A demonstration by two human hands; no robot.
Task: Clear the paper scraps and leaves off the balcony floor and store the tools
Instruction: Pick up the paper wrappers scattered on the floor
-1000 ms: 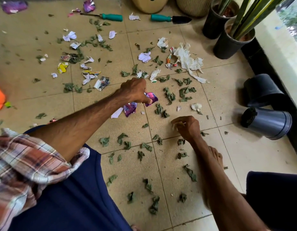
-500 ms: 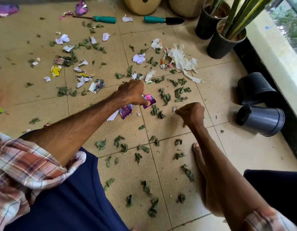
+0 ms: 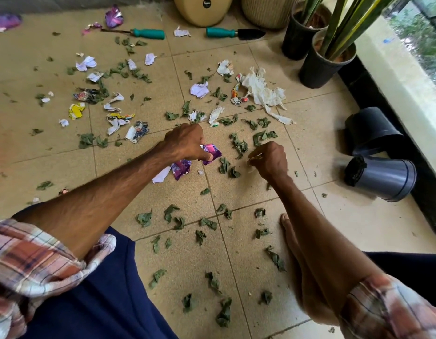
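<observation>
Starting at the left edge, a plaid sleeve [image 3: 28,260] is rolled above a bare forearm that reaches out over the tiled floor [image 3: 346,216]. Paper scraps [image 3: 86,62] lie scattered on the far left tiles, among them a yellow scrap [image 3: 76,110] and a printed piece [image 3: 138,131], with green leaves [image 3: 144,218] spread among them and across the near tiles. At the far side lies a teal-handled tool [image 3: 148,33], and further right a second teal-handled tool [image 3: 234,33] with a dark blade, the two well apart with a white scrap between them. Near centre, the left hand [image 3: 187,143] is clenched, fingers curled round a purple wrapper [image 3: 212,154] that sticks out past the thumb. More purple and white pieces show just below that hand; whether they are held or lying on the floor cannot be told. Right of it, the right hand [image 3: 269,160] is closed in a narrow pinch on a pale scrap [image 3: 256,156], only a sliver of which is visible, above a cluster of leaves. Beyond both hands lies a torn white tissue [image 3: 263,91]. Two potted plants [image 3: 322,67] stand at the far right, by the wall. Nearer, a black pot [image 3: 373,133] and a grey pot [image 3: 385,177] lie on their sides, just beside each other. A bare foot [image 3: 289,231] rests on the floor beneath the right forearm.
</observation>
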